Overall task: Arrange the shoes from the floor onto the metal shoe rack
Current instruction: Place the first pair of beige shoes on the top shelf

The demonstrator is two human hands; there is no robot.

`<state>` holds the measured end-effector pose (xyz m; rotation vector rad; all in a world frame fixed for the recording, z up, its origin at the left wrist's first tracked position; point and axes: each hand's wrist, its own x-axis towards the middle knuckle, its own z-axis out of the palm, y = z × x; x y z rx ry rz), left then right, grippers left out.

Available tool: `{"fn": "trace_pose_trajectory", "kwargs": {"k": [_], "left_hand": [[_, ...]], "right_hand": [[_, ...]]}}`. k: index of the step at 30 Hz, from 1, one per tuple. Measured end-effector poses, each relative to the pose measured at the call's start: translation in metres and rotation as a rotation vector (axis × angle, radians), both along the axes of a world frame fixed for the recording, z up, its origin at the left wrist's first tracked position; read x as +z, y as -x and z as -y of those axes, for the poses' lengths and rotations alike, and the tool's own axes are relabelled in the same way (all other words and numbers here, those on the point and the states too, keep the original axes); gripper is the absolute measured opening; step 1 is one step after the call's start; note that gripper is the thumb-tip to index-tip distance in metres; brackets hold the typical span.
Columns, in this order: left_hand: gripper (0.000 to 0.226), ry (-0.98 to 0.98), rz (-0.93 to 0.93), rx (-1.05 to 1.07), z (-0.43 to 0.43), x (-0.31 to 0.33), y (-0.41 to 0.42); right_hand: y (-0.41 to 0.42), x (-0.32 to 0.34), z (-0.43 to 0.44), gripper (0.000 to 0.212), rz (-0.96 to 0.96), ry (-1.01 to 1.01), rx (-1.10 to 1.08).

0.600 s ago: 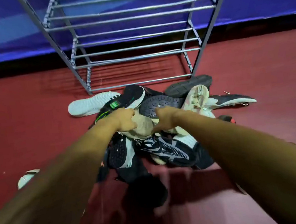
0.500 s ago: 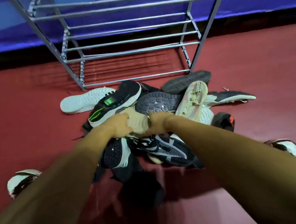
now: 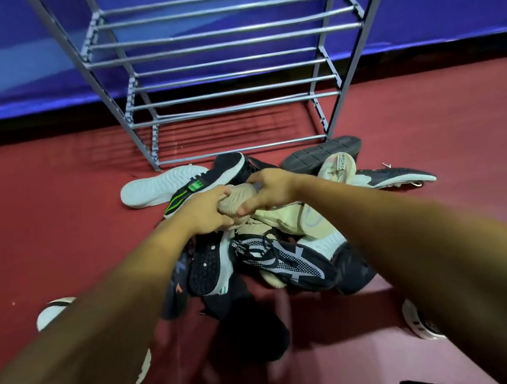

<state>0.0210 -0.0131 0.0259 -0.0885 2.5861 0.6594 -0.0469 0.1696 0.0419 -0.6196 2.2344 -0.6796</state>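
A person leans over a heap of shoes on a dark red floor (image 3: 45, 213), both bare arms stretched forward. The left hand (image 3: 207, 212) and right hand (image 3: 272, 190) each curl their fingers round one beige knitted shoe (image 3: 240, 197) at the top of the heap, the left hand gripping its near end and the right its far end.

The grey metal shoe rack (image 3: 241, 150) stands just behind the heap, against a blue padded wall (image 3: 13, 60). Its bar shelves hold no shoes, so the task appears to be at its start.

To do this step well, the beige shoe likely needs a straight lift upward, because it lies among other shoes: a black shoe with green markings (image 3: 201, 184) touches the left hand's side, and a cream-yellow shoe (image 3: 298, 218) sits just beside the right wrist. Laces could snag. Setting the sole across two bars should keep it from tipping through the gaps.

The rack's sloping front legs frame the opening. An upturned black-soled shoe (image 3: 320, 153) and a white-soled shoe (image 3: 164, 185) lie at its foot, so the lowest shelf is crowded; the upper shelves offer open room. Floor on both sides of the heap is mostly free, apart from stray shoes near the picture's edges.
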Motion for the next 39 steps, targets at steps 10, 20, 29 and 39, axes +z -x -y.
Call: {"fn": "trace_pose_trajectory", "kwargs": {"k": [10, 20, 29, 39], "left_hand": [[0.028, -0.253, -0.157, -0.019, 0.010, 0.131, -0.001], [0.007, -0.566, -0.199, 0.267, 0.022, 0.186, -0.006], [0.032, -0.866, -0.264, 0.569, 0.025, 0.192, -0.012], [0.039, -0.778, -0.199, 0.373, 0.023, 0.192, -0.014]], "right_hand": [[0.001, 0.131, -0.001, 0.060, -0.132, 0.200, -0.173], [0.000, 0.129, -0.015, 0.041, -0.095, 0.220, -0.067], [-0.003, 0.149, -0.015, 0.018, -0.134, 0.269, -0.136], [0.006, 0.185, -0.005, 0.022, -0.184, 0.529, -0.424]]}}
